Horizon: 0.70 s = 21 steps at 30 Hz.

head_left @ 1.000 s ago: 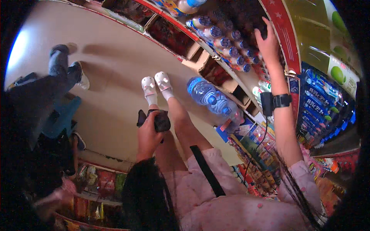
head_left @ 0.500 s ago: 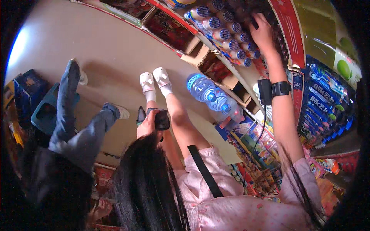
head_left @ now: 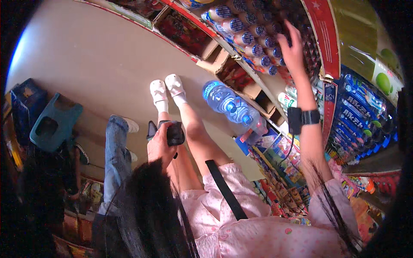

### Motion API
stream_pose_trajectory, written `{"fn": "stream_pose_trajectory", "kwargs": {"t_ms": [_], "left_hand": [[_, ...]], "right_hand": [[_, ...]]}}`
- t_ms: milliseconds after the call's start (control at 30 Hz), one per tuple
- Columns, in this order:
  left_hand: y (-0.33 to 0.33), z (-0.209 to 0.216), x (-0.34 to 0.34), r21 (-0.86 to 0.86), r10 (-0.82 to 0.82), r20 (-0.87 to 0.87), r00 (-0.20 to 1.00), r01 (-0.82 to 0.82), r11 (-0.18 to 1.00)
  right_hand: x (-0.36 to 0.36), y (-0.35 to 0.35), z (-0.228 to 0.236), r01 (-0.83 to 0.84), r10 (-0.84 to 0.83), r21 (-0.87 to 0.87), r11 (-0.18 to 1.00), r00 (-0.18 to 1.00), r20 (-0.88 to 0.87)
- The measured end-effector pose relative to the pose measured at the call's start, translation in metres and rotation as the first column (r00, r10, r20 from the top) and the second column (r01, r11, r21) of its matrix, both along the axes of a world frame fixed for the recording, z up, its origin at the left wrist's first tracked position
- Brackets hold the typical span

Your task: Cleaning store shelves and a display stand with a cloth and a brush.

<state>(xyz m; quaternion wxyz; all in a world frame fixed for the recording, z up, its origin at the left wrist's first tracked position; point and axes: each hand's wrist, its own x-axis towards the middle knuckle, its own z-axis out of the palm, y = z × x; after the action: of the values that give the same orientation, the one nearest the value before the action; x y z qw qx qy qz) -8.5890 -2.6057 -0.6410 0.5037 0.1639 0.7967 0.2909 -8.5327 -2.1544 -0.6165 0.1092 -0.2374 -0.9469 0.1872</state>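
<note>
My right hand (head_left: 293, 53) reaches over a shelf of small bottles with dark blue caps (head_left: 247, 38). Its fingers are spread and nothing shows in them. A black box-shaped device (head_left: 295, 120) is strapped to that wrist, with a cable running down from it. My left hand (head_left: 161, 146) is low in front of my legs, closed around a black object (head_left: 175, 133) whose kind I cannot make out. Dark hair hides the left forearm.
Large clear-blue water bottles (head_left: 219, 96) stand on the floor by the shelf. Blue-labelled bottle packs (head_left: 359, 109) are at the right. Another person's jeans (head_left: 115, 159) show at the left, near a teal stool (head_left: 56, 122) and a blue box (head_left: 29, 96).
My right hand has drawn back slightly from the dark back of the shelf, its fingers now spread. At the left, the other person's legs have shifted, uncovering the teal stool.
</note>
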Motion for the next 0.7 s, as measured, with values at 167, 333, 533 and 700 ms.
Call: {"fn": "stream_pose_trajectory", "kwargs": {"t_ms": [167, 333, 533, 700], "left_hand": [[0.0, 0.003, -0.003, 0.022, 0.017, -0.068, 0.998, -0.015, 1.0], [0.001, -0.002, -0.003, 0.016, -0.009, -0.081, 0.997, 0.011, 1.0], [0.014, -0.013, -0.011, -0.045, -0.083, -0.04, 0.996, 0.081, 0.996], [0.019, -0.009, -0.017, -0.078, -0.097, -0.043, 0.994, 0.094, 0.993]], "right_hand": [[0.05, -0.024, 0.005, 0.511, -0.672, -0.494, 0.703, 0.705, -0.226], [0.052, -0.05, -0.014, 0.457, -0.651, -0.551, 0.699, 0.725, -0.224], [0.029, -0.062, -0.024, 0.469, -0.613, -0.438, 0.766, 0.737, -0.283], [0.024, -0.066, -0.026, 0.427, -0.632, -0.513, 0.745, 0.697, -0.338]]}}
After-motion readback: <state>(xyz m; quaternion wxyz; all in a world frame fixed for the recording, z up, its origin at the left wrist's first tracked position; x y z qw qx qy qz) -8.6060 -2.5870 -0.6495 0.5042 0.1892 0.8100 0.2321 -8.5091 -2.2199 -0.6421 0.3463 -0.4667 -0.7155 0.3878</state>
